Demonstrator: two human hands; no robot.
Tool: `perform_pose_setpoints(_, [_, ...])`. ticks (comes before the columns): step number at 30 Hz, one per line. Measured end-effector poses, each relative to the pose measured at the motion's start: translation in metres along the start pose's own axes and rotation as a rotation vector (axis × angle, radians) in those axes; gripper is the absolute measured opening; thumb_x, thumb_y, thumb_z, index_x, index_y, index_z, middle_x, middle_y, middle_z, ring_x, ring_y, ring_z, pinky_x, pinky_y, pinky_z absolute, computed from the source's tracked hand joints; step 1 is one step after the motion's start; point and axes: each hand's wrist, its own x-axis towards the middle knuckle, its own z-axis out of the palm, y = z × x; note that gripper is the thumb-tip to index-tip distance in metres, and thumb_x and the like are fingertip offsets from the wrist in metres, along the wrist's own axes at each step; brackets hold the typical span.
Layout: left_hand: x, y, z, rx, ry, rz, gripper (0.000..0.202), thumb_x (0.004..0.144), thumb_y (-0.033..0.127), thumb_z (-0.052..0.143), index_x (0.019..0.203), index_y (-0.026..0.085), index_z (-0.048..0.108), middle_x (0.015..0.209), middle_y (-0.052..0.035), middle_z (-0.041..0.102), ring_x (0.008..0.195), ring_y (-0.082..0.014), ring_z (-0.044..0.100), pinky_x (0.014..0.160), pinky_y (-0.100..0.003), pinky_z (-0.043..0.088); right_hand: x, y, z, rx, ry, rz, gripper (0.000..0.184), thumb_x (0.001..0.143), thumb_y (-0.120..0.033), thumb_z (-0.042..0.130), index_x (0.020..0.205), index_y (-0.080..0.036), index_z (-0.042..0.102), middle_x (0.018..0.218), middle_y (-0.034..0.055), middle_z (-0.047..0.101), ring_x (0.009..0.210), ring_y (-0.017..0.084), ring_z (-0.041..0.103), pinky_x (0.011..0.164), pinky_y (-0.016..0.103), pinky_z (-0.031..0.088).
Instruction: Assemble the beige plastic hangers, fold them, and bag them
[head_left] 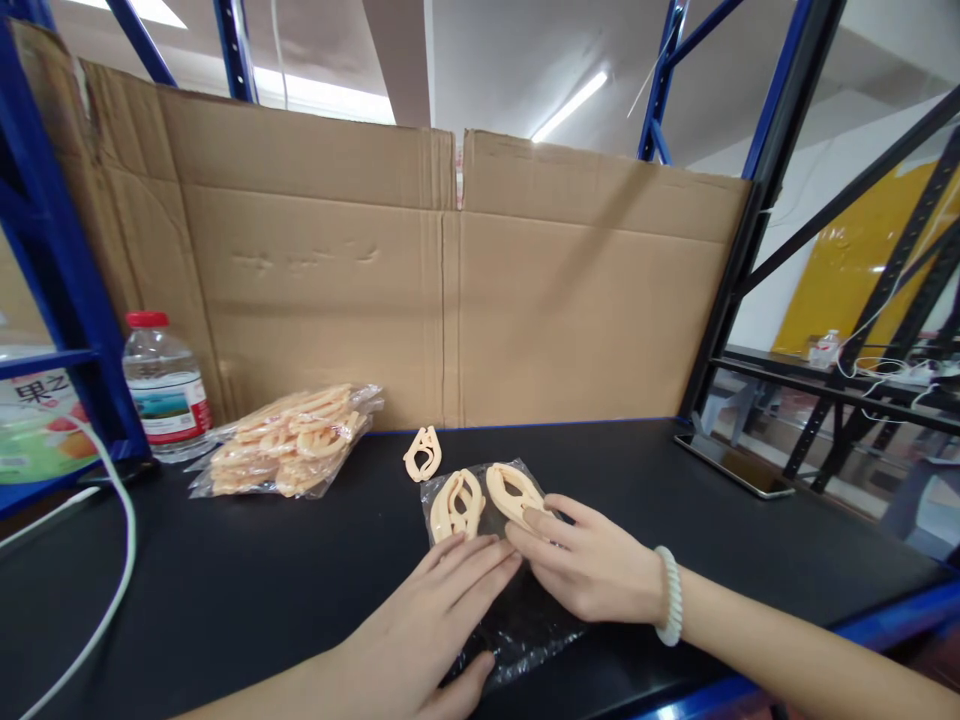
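Note:
Two cream plastic folding hangers, a left one [456, 506] and a right one [513, 490], lie folded side by side in a clear plastic bag [517, 640] on the black tabletop. My left hand [442, 610] rests on the bag with its fingers stretched out flat, the tips at the lower end of the left hanger. With bent fingers, my right hand [592, 560] grips the lower right end of the right hanger. Just behind the bag is a loose folded hanger [423, 454], touched by neither hand.
A bulging clear bag of several cream hangers [292, 440] lies at the back left, near a red-capped water bottle [166, 388]. A white cable [129, 540] crosses the left side. At the right edge lies a phone or tablet [733, 466]. Cardboard [570, 300] walls the back.

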Motion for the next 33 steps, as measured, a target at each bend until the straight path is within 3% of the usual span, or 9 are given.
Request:
perform_pose_setpoints(2, [0.000, -0.001, 0.002, 0.001, 0.008, 0.006, 0.075, 0.079, 0.013, 0.050, 0.148, 0.023, 0.022, 0.151, -0.0068, 0.039, 0.138, -0.0260, 0.036, 0.114, -0.050, 0.029, 0.000, 0.003, -0.007, 0.204, 0.182, 0.042, 0.019, 0.087, -0.011, 0.048, 0.076, -0.013, 0.064, 0.097, 0.0100, 0.064, 0.087, 0.020, 0.057, 0.076, 0.036, 0.050])
perform_pose_setpoints(5, [0.000, -0.002, 0.004, -0.002, -0.002, 0.006, 0.067, 0.078, 0.013, 0.052, 0.142, 0.025, 0.036, 0.148, -0.0057, 0.043, 0.136, -0.0278, 0.039, 0.114, -0.053, 0.028, 0.004, 0.020, -0.009, 0.451, 0.371, 0.324, 0.020, 0.086, -0.015, 0.047, 0.070, -0.015, 0.059, 0.083, 0.0083, 0.060, 0.075, 0.018, 0.056, 0.065, 0.032, 0.049])
perform_pose_setpoints(7, [0.001, -0.002, 0.004, 0.000, -0.009, 0.005, 0.061, 0.077, 0.013, 0.052, 0.136, 0.026, 0.044, 0.145, -0.0049, 0.047, 0.134, -0.0288, 0.042, 0.113, -0.055, 0.027, 0.010, 0.042, 0.003, 0.448, 0.265, 0.466, 0.020, 0.090, -0.014, 0.045, 0.075, -0.016, 0.059, 0.079, 0.0068, 0.061, 0.076, 0.018, 0.055, 0.070, 0.033, 0.050])
perform_pose_setpoints(8, [0.001, -0.001, 0.004, 0.003, -0.010, 0.008, 0.059, 0.078, 0.013, 0.052, 0.134, 0.026, 0.046, 0.144, -0.0043, 0.049, 0.133, -0.0286, 0.043, 0.113, -0.055, 0.026, 0.014, 0.055, 0.013, 0.411, 0.124, 0.461, 0.018, 0.092, -0.014, 0.045, 0.084, -0.015, 0.061, 0.082, 0.0070, 0.063, 0.080, 0.018, 0.056, 0.075, 0.035, 0.050])
perform_pose_setpoints(12, [0.000, 0.001, 0.003, 0.036, 0.006, 0.027, 0.058, 0.076, 0.012, 0.052, 0.132, 0.026, 0.048, 0.143, -0.0040, 0.050, 0.132, -0.0284, 0.045, 0.114, -0.054, 0.025, 0.039, 0.099, 0.069, 0.382, -0.082, 0.368, 0.026, 0.087, -0.004, 0.050, 0.107, -0.014, 0.063, 0.104, 0.0101, 0.068, 0.098, 0.021, 0.057, 0.088, 0.037, 0.049])
perform_pose_setpoints(19, [0.000, -0.014, 0.011, 0.134, -0.026, 0.127, 0.059, 0.072, 0.018, 0.056, 0.131, 0.021, 0.049, 0.148, -0.0101, 0.043, 0.133, -0.0351, 0.041, 0.112, -0.056, 0.027, 0.098, 0.115, 0.147, 0.336, -0.337, 0.164, 0.061, 0.082, 0.005, 0.049, 0.139, -0.016, 0.042, 0.142, 0.0117, 0.048, 0.123, 0.025, 0.047, 0.091, 0.040, 0.048])
perform_pose_setpoints(24, [0.000, -0.024, 0.018, 0.161, -0.057, 0.146, 0.057, 0.072, 0.016, 0.056, 0.129, 0.018, 0.050, 0.146, -0.0134, 0.044, 0.132, -0.0359, 0.042, 0.109, -0.059, 0.030, 0.127, 0.121, 0.166, 0.328, -0.423, 0.101, 0.072, 0.079, 0.005, 0.054, 0.144, -0.021, 0.035, 0.150, 0.0107, 0.038, 0.135, 0.029, 0.035, 0.090, 0.041, 0.049])
perform_pose_setpoints(29, [-0.001, -0.022, 0.019, 0.137, -0.037, 0.136, 0.055, 0.074, 0.019, 0.057, 0.129, 0.018, 0.051, 0.147, -0.0122, 0.044, 0.132, -0.0356, 0.042, 0.110, -0.058, 0.030, 0.131, 0.129, 0.171, 0.369, -0.473, 0.100, 0.031, 0.091, -0.010, 0.055, 0.121, -0.017, 0.057, 0.123, 0.0095, 0.061, 0.117, 0.026, 0.054, 0.090, 0.043, 0.050])
perform_pose_setpoints(33, [-0.001, -0.021, 0.016, 0.138, -0.038, 0.144, 0.055, 0.075, 0.020, 0.057, 0.130, 0.017, 0.051, 0.147, -0.0129, 0.044, 0.132, -0.0365, 0.042, 0.110, -0.059, 0.031, 0.114, 0.134, 0.165, 0.418, -0.455, 0.144, 0.024, 0.092, -0.023, 0.059, 0.115, -0.014, 0.059, 0.112, 0.0071, 0.062, 0.096, 0.020, 0.063, 0.085, 0.042, 0.053])
